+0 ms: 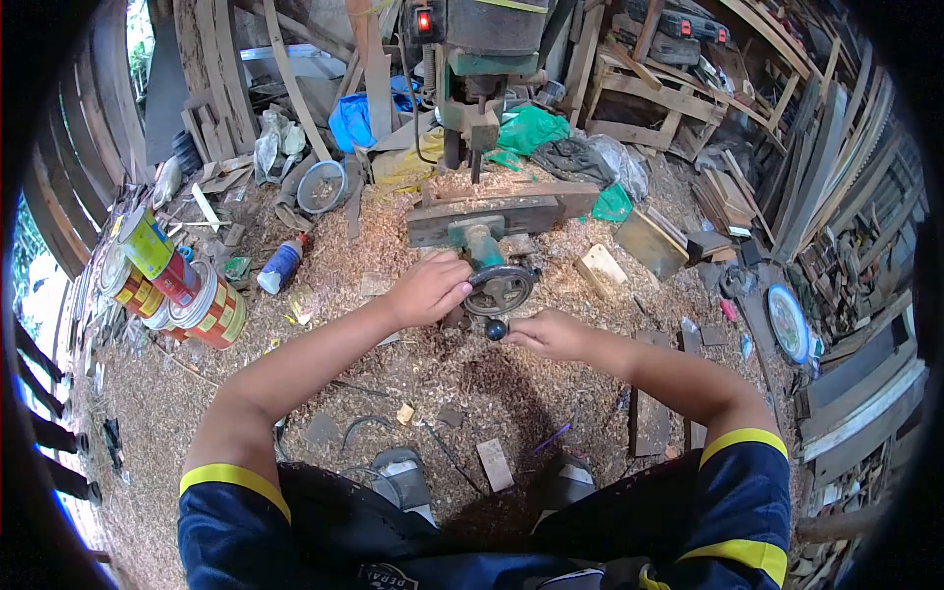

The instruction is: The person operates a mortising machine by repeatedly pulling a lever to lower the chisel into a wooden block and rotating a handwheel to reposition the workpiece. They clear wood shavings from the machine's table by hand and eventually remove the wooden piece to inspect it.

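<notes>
A mortising machine [492, 29] stands ahead of me, its upright bit [476, 165] over a piece of wood [521, 192] strewn with shavings. Behind it, a thick wooden board [482, 223] runs across the front of the table. Below that is a round metal handwheel [500, 288] with a black ball knob [497, 329] at its near edge. My left hand [430, 287] is closed around the wheel's left rim. With its fingers pinched together, my right hand [548, 333] grips the knob from the right. The bit's tip is hard to make out among the shavings.
Wood shavings cover the floor. Stacked paint cans [211, 305] and a blue bottle [282, 265] are at left, near a bucket [322, 187]. At right lie a wood block [600, 270] and a round plate [787, 323]. Planks [865, 197] lean along the right side.
</notes>
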`<state>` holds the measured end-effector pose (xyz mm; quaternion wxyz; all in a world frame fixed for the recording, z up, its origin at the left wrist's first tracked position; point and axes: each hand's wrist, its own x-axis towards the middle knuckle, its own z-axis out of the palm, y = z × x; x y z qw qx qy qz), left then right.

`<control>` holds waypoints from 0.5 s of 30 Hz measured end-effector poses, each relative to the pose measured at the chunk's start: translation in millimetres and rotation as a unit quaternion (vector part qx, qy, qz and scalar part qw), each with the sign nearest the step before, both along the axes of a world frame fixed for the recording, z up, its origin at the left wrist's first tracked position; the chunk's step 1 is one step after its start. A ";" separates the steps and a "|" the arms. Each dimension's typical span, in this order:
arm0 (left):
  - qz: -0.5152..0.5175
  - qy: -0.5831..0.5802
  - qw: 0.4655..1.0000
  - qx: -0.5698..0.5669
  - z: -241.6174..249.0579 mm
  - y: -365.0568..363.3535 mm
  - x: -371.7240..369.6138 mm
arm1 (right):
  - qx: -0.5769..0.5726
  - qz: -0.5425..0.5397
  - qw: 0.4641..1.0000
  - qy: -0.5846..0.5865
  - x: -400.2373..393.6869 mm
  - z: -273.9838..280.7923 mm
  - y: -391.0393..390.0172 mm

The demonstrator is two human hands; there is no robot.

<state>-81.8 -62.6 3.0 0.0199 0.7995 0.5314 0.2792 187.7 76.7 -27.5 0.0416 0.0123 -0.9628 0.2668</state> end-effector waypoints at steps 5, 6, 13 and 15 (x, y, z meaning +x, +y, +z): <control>0.001 -0.011 1.000 0.005 3.3 0.1 3.7 | 0.008 -0.047 0.999 -0.015 19.7 -2.3 21.4; 0.014 0.000 1.000 0.010 7.6 0.2 5.8 | 0.010 -0.048 0.999 -0.012 22.5 -1.2 26.6; 0.003 -0.100 0.990 0.099 31.2 28.9 32.7 | -0.021 -0.203 0.964 0.170 5.8 19.9 63.6; 0.009 -0.105 0.990 0.090 34.4 38.9 39.0 | -0.105 -0.253 0.926 0.259 -11.7 38.7 76.1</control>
